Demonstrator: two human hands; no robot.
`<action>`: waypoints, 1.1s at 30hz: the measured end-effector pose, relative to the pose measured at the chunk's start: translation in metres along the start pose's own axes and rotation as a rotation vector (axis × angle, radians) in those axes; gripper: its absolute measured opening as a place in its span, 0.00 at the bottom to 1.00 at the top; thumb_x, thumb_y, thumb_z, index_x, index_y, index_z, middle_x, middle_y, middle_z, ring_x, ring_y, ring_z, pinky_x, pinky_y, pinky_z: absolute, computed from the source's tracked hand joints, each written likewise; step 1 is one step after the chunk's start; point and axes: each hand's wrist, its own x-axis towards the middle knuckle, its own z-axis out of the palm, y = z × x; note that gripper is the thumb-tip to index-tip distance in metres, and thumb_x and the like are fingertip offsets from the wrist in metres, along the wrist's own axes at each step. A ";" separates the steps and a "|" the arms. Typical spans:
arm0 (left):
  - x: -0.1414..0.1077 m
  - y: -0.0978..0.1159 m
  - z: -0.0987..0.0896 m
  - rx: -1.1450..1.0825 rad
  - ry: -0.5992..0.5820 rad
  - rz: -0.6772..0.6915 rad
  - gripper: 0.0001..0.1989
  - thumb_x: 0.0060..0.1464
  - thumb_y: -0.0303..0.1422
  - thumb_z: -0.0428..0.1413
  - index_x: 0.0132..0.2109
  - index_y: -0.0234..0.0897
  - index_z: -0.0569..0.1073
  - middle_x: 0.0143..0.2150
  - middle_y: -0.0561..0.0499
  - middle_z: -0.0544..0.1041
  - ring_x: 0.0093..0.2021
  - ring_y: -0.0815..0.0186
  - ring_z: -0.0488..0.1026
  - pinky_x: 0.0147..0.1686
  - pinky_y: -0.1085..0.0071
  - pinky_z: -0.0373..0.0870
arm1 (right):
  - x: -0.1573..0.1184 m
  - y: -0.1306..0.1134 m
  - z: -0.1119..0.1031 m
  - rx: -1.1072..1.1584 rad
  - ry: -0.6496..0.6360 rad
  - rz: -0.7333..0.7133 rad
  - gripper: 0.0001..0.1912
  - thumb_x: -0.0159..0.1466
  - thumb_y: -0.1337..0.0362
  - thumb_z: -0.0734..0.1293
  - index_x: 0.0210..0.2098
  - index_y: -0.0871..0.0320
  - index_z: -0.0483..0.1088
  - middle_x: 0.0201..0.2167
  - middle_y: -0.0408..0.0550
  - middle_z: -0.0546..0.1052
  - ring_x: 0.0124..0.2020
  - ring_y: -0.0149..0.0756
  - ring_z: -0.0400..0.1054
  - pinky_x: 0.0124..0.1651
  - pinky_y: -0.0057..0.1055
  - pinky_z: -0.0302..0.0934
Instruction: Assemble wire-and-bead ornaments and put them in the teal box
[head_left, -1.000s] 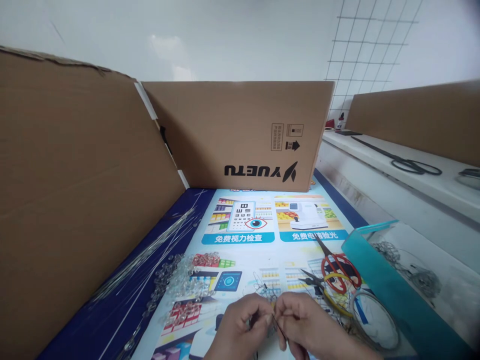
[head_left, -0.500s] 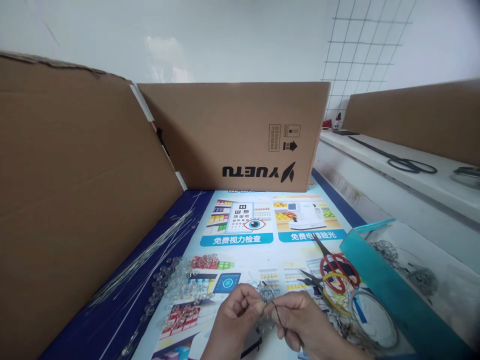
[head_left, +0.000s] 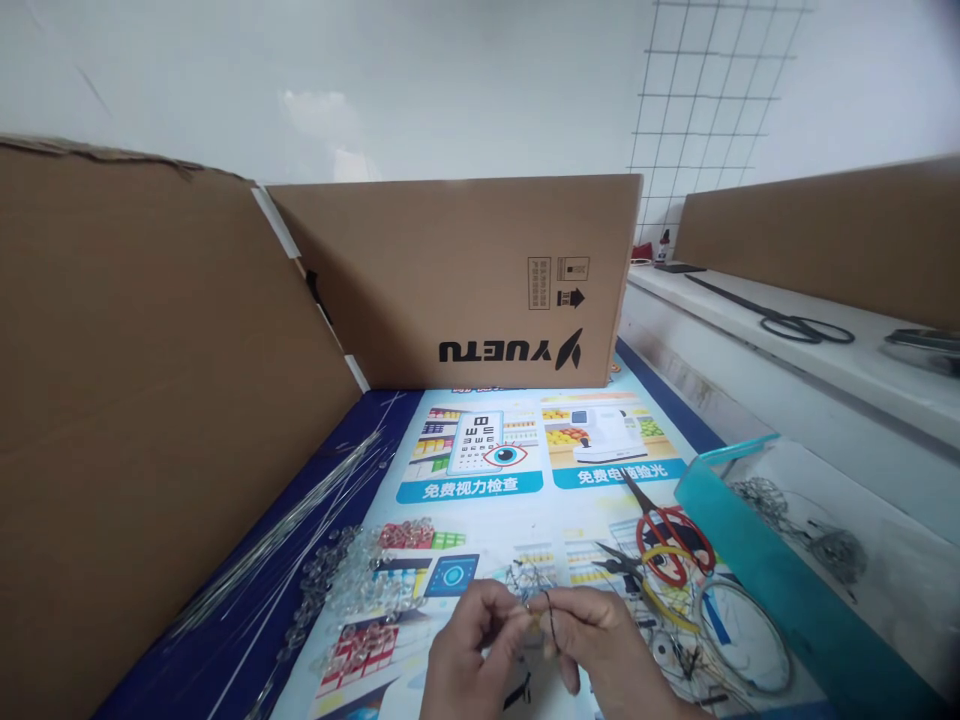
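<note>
Close together at the lower middle, my left hand (head_left: 476,645) and my right hand (head_left: 604,640) are closed, with thumbs and forefingers pinching. A thin dark wire (head_left: 553,612) curves up from the fingers of my right hand. The fingertips of my left hand meet it at a small piece that I cannot make out. Just beyond the fingers lies a tangle of thin wire pieces (head_left: 529,574). Many clear beads (head_left: 367,585) are spread to the left of my hands.
Long thin wires (head_left: 289,525) lie at the left. Red-handled scissors (head_left: 667,540), yellow-handled pliers (head_left: 660,590) and a wire coil (head_left: 784,650) lie at the right, beside a teal-edged box (head_left: 780,570). A cardboard panel (head_left: 405,290) stands behind.
The camera view has shifted slightly. My hands stay together, and the dark wire now curves upward between the fingers instead of hanging down across my right hand.
</note>
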 end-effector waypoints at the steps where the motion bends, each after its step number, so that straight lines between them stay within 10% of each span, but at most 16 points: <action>1: 0.002 -0.001 0.001 -0.080 -0.020 -0.061 0.10 0.48 0.38 0.59 0.29 0.37 0.68 0.22 0.57 0.69 0.23 0.70 0.66 0.24 0.76 0.62 | 0.000 0.001 0.001 0.065 0.011 0.003 0.18 0.57 0.51 0.68 0.31 0.63 0.75 0.19 0.40 0.68 0.12 0.19 0.55 0.15 0.19 0.46; 7: 0.010 -0.006 0.004 -0.360 -0.072 -0.212 0.16 0.44 0.39 0.64 0.28 0.36 0.65 0.20 0.59 0.68 0.21 0.74 0.63 0.23 0.78 0.59 | 0.002 0.009 -0.001 0.282 -0.075 0.006 0.21 0.57 0.48 0.68 0.27 0.63 0.74 0.19 0.41 0.66 0.12 0.20 0.55 0.16 0.21 0.46; 13: 0.011 -0.001 0.006 -0.538 -0.100 -0.324 0.20 0.41 0.41 0.65 0.28 0.38 0.61 0.18 0.63 0.62 0.17 0.77 0.59 0.20 0.79 0.56 | 0.001 -0.002 -0.009 -0.213 -0.239 -0.197 0.20 0.61 0.49 0.64 0.35 0.59 0.78 0.24 0.44 0.67 0.16 0.23 0.57 0.19 0.23 0.50; 18: 0.003 0.006 0.004 -0.124 0.020 -0.110 0.14 0.45 0.41 0.62 0.27 0.38 0.66 0.21 0.57 0.70 0.22 0.69 0.67 0.24 0.76 0.63 | 0.000 -0.022 -0.004 -0.525 -0.177 -0.335 0.21 0.64 0.53 0.61 0.25 0.58 0.76 0.20 0.43 0.65 0.26 0.32 0.62 0.29 0.27 0.55; 23: -0.005 0.005 -0.001 0.255 0.129 0.248 0.06 0.51 0.35 0.57 0.28 0.40 0.71 0.26 0.53 0.74 0.28 0.64 0.72 0.30 0.73 0.65 | 0.000 -0.013 -0.001 -0.235 -0.097 -0.166 0.25 0.63 0.49 0.60 0.18 0.60 0.69 0.14 0.40 0.62 0.19 0.28 0.58 0.26 0.26 0.52; 28: -0.005 -0.004 -0.001 0.221 0.079 0.222 0.05 0.52 0.35 0.56 0.31 0.40 0.71 0.26 0.53 0.73 0.26 0.65 0.71 0.27 0.74 0.66 | 0.001 0.004 -0.001 0.214 -0.017 0.034 0.23 0.57 0.45 0.66 0.31 0.62 0.75 0.20 0.41 0.66 0.18 0.23 0.55 0.24 0.23 0.48; 33: -0.004 -0.012 -0.008 0.322 -0.101 0.398 0.04 0.50 0.27 0.57 0.31 0.42 0.73 0.27 0.51 0.77 0.27 0.64 0.73 0.30 0.73 0.65 | 0.001 0.005 -0.003 0.068 -0.036 -0.001 0.22 0.57 0.47 0.67 0.31 0.61 0.76 0.22 0.43 0.68 0.24 0.28 0.58 0.31 0.27 0.54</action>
